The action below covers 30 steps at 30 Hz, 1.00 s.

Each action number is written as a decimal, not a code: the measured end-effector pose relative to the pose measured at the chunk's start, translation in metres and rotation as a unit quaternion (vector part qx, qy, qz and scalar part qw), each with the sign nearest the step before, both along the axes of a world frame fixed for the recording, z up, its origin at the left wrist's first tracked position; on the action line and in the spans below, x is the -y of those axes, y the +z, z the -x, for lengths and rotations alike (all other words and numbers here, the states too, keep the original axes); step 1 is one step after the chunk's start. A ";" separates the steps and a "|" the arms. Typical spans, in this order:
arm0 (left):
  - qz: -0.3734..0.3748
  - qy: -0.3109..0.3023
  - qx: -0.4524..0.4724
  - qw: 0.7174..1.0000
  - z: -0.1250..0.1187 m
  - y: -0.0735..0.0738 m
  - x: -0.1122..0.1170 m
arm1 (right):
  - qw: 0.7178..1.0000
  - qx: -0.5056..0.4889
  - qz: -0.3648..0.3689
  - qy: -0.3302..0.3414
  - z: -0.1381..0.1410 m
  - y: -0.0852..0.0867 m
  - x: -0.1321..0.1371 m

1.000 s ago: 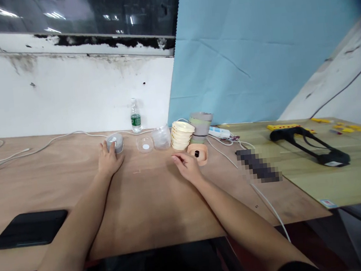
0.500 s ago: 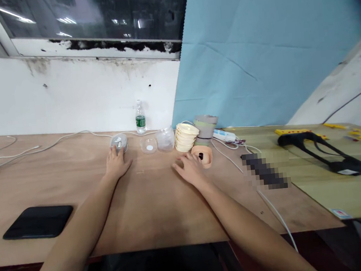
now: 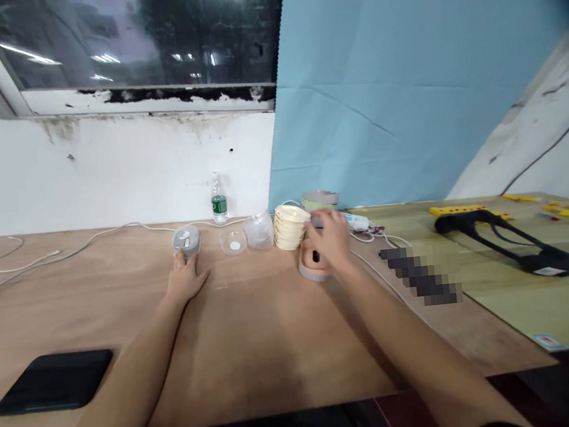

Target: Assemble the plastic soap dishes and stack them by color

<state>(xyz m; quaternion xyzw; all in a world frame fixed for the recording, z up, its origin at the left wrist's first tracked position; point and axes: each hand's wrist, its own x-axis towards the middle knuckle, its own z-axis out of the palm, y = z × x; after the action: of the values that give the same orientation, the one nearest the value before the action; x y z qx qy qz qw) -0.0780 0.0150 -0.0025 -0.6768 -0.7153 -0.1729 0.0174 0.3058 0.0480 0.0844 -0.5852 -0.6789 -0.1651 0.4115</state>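
My left hand [image 3: 185, 281] lies flat and open on the wooden table [image 3: 256, 337], its fingertips touching a small grey round device [image 3: 186, 239]. My right hand [image 3: 331, 234] reaches over a peach round base [image 3: 312, 268] and curls its fingers around the lower part of a grey and green cup [image 3: 319, 199]; only the cup's rim shows above the hand. A cream ribbed stack [image 3: 288, 226] stands just left of that hand. A clear cup [image 3: 259, 231] lies on its side beside a clear round lid [image 3: 233, 242].
A small water bottle [image 3: 219, 200] stands by the wall. White cables [image 3: 90, 237] run along the back left. A black tablet [image 3: 54, 381] lies front left. To the right are a white power strip [image 3: 356, 221], a black strap device [image 3: 511, 240] and yellow pieces [image 3: 452, 209].
My right hand has moved from the table in front of the peach base, up and back to the grey and green cup. My left hand has hardly moved. The view has tilted up.
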 end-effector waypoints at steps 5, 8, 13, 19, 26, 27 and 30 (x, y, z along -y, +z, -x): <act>-0.001 -0.008 0.007 1.000 0.001 -0.001 0.002 | 0.997 -0.027 -0.049 -0.044 -0.028 0.033 -0.037; 0.000 -0.015 0.007 1.000 0.001 -0.003 0.005 | 0.999 -0.017 -0.027 0.008 -0.019 0.027 -0.035; 0.009 -0.021 -0.004 1.000 0.000 -0.003 0.010 | 0.995 0.013 0.021 0.095 0.010 -0.007 -0.024; 0.021 -0.026 -0.012 0.999 0.002 -0.004 0.009 | 0.993 -0.011 0.049 0.104 0.009 -0.018 -0.040; 0.006 -0.017 0.030 0.999 0.001 -0.001 0.010 | 0.986 -0.089 -0.048 0.132 0.018 -0.007 -0.013; -0.011 -0.012 0.043 0.999 0.000 0.002 0.011 | 0.982 -0.105 -0.064 0.141 0.023 -0.009 -0.002; -0.109 -0.020 0.120 0.987 -0.003 0.012 0.015 | 0.968 -0.093 -0.039 0.229 0.043 -0.021 0.032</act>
<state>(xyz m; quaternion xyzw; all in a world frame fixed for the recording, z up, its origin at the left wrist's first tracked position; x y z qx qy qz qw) -0.0750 0.0001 0.0098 -0.6598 -0.6752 -0.3300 0.0017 0.2624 0.0162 0.0629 -0.4100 -0.7467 -0.0376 0.5225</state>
